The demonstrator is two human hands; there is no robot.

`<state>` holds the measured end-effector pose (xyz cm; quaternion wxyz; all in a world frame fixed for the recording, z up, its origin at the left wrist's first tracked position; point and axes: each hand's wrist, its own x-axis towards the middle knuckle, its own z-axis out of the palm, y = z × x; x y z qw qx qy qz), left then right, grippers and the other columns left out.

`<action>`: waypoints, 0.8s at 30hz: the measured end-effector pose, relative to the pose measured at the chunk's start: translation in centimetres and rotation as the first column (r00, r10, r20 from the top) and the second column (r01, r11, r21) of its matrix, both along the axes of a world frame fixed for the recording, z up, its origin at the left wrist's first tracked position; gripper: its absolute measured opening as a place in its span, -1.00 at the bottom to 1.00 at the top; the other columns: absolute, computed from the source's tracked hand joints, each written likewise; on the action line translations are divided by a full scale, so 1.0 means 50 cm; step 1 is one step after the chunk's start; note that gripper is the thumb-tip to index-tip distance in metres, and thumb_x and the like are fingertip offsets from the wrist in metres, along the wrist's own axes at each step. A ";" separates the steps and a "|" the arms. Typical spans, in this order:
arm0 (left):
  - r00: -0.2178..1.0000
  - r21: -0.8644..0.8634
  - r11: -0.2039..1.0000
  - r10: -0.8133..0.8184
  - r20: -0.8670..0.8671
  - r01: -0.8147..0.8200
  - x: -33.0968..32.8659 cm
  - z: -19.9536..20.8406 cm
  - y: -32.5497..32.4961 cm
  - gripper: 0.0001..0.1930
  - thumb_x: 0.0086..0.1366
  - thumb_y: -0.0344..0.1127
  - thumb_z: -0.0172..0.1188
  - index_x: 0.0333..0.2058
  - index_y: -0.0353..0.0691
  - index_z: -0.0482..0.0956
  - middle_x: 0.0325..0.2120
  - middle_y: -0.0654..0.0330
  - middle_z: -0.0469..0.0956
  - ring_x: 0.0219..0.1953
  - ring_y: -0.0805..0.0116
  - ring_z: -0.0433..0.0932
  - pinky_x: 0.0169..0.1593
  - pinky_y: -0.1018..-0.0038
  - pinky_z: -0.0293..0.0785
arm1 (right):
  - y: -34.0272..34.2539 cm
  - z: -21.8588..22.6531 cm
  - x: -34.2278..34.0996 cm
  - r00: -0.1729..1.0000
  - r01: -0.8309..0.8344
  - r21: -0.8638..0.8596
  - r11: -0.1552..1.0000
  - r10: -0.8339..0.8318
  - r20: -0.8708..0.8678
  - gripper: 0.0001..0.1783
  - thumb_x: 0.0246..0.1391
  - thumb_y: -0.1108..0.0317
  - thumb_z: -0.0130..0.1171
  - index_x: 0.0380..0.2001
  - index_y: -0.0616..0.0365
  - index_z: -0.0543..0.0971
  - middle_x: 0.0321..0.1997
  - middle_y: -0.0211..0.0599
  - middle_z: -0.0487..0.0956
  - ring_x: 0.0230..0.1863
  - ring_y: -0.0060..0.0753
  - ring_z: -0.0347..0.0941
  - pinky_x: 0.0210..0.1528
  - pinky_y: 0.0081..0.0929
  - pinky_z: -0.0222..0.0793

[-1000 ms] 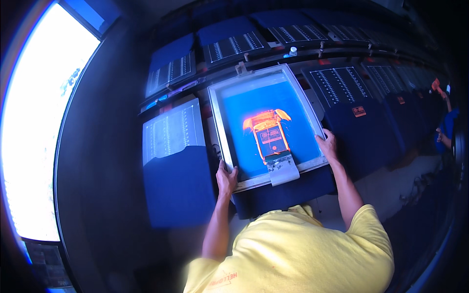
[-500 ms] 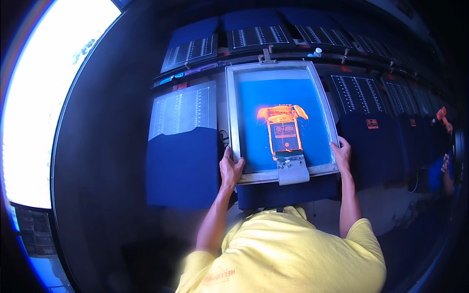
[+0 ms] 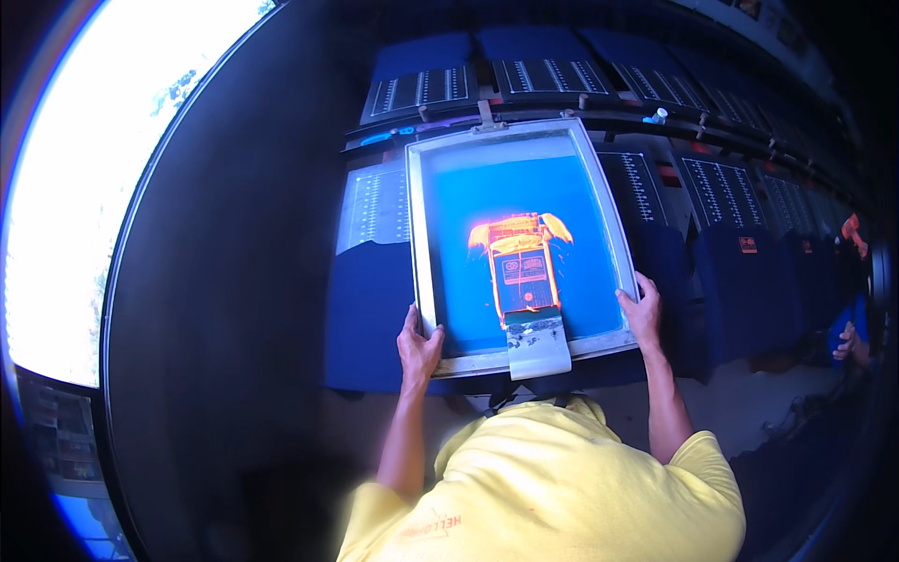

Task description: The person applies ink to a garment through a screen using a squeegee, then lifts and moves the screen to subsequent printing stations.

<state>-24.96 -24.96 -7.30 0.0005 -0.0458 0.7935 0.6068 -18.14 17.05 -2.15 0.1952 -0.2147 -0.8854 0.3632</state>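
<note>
My left hand [image 3: 420, 348] grips the near left corner of a screen printing frame [image 3: 421, 253], thumb on top of the rim. On the opposite side, my right hand [image 3: 643, 311] holds the right rail near its lower corner. Blue mesh [image 3: 468, 300] fills the frame. Bright orange ink [image 3: 518, 245] is smeared around a small rectangular design in the middle of the mesh. A grey flat strip [image 3: 540, 358] with dark specks lies from below the design over the near rail. The frame sits slightly tilted, overlapping a dark garment beneath it.
Dark garments [image 3: 370, 300] lie on boards with white ruler marks [image 3: 721, 183] along both sides. A metal rail [image 3: 585, 114] with a small white bottle [image 3: 655, 117] runs behind the frame. At the far right another person's hand [image 3: 847, 342] shows beside an orange-stained object [image 3: 854, 234].
The frame and both my hands have moved left relative to the boards, now covering part of the left board and its garment. A board on the right has come into view. My grip stays the same.
</note>
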 end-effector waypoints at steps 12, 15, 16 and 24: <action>0.996 -0.097 0.995 -0.039 -0.083 0.031 0.225 0.037 0.004 -0.37 0.08 -0.41 0.25 0.17 -0.50 0.39 -0.04 -0.16 0.61 0.02 0.12 0.63 0.12 0.33 0.48 | 0.017 0.011 0.219 1.000 0.008 0.051 0.999 -0.007 -0.007 -0.38 -0.10 0.24 0.40 0.03 0.37 0.54 -0.05 0.12 0.56 0.03 0.09 0.50 0.09 -0.15 0.40; 0.996 -0.109 0.993 -0.057 -0.063 0.050 0.289 0.021 0.013 -0.36 0.08 -0.39 0.26 0.16 -0.51 0.39 -0.06 -0.16 0.62 0.00 0.12 0.63 0.10 0.33 0.48 | 0.024 -0.019 0.287 0.999 0.010 0.069 0.998 -0.008 -0.031 -0.40 -0.10 0.24 0.39 0.01 0.35 0.55 -0.06 0.13 0.56 0.01 0.10 0.50 0.07 -0.13 0.40; 0.997 -0.122 0.992 -0.054 -0.063 0.046 0.309 0.019 0.016 -0.35 0.07 -0.38 0.27 0.16 -0.51 0.39 -0.07 -0.16 0.62 -0.01 0.11 0.63 0.10 0.33 0.48 | 0.026 -0.028 0.307 0.999 0.012 0.079 0.997 -0.009 -0.041 -0.40 -0.10 0.24 0.39 0.01 0.35 0.55 -0.06 0.13 0.56 0.01 0.10 0.50 0.07 -0.13 0.40; 0.997 -0.155 0.987 -0.043 -0.064 0.033 0.385 0.051 -0.070 -0.30 0.05 -0.30 0.29 0.18 -0.50 0.39 -0.07 -0.17 0.63 -0.04 0.10 0.64 0.08 0.31 0.48 | -0.051 0.037 0.390 0.999 -0.002 0.105 0.994 0.007 -0.052 -0.54 -0.10 0.31 0.39 -0.10 0.31 0.62 -0.15 0.06 0.65 -0.06 -0.01 0.58 0.06 -0.20 0.43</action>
